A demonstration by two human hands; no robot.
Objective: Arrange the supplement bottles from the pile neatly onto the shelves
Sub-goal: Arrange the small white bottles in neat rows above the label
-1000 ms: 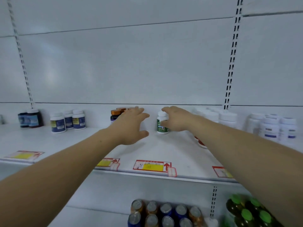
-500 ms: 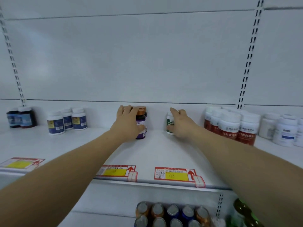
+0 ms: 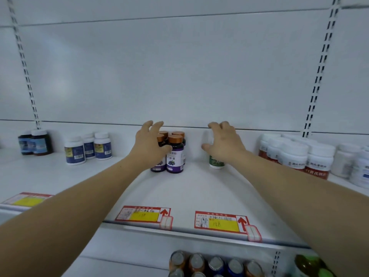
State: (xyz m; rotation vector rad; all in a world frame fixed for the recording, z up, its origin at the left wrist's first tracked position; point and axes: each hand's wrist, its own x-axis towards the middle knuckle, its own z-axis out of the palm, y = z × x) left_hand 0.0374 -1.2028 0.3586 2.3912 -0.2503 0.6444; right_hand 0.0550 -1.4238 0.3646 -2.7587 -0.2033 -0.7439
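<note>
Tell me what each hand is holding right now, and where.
Left hand: nothing gripped, fingers spread against the purple-labelled bottles. Right hand: cannot tell; it covers the top of the green-labelled bottle, standing on the shelf.

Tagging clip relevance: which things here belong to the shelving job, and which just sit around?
Job: purple-label bottles, green-label bottle, left hand, right hand, shelf.
Sitting around: blue-label bottles, red-label bottles, dark bottles, price tags, cans below.
</note>
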